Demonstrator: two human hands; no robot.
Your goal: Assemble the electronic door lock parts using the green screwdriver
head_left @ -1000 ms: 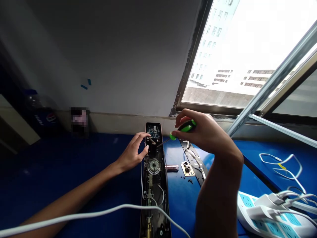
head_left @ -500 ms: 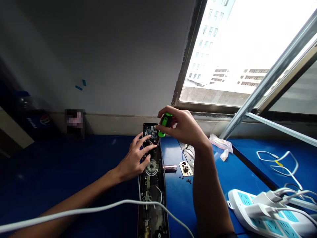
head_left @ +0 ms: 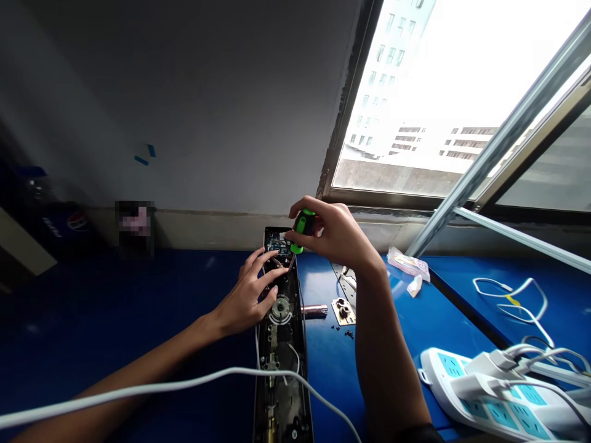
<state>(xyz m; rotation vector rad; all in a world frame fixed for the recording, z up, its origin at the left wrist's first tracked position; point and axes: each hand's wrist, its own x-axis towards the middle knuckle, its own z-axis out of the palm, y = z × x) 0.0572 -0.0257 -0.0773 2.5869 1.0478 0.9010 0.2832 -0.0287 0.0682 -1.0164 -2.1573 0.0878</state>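
A long black housing [head_left: 289,363] with metal parts inside lies on the blue table [head_left: 198,363]. At its far end sits a circuit board [head_left: 278,246]. My right hand [head_left: 323,231] is closed round a green and black screwdriver [head_left: 302,231], held tilted, its shaft reaching down into the housing beside the board. Over the housing, just below the board, my left hand [head_left: 253,289] rests with fingers spread, one fingertip close to the screwdriver's shaft. What the tip touches is too small to tell.
Right of the housing lie a metal plate with a round part [head_left: 344,311], small screws [head_left: 349,334] and a shiny cylinder [head_left: 314,311]. A white power strip [head_left: 496,394] stands at lower right. A white cable [head_left: 184,386] crosses the foreground. A plastic bag [head_left: 409,264] lies near the window.
The whole view has shifted slightly, so things appear a little further left. Both hands keep nearly the same pose, and the screwdriver is still in my right hand.
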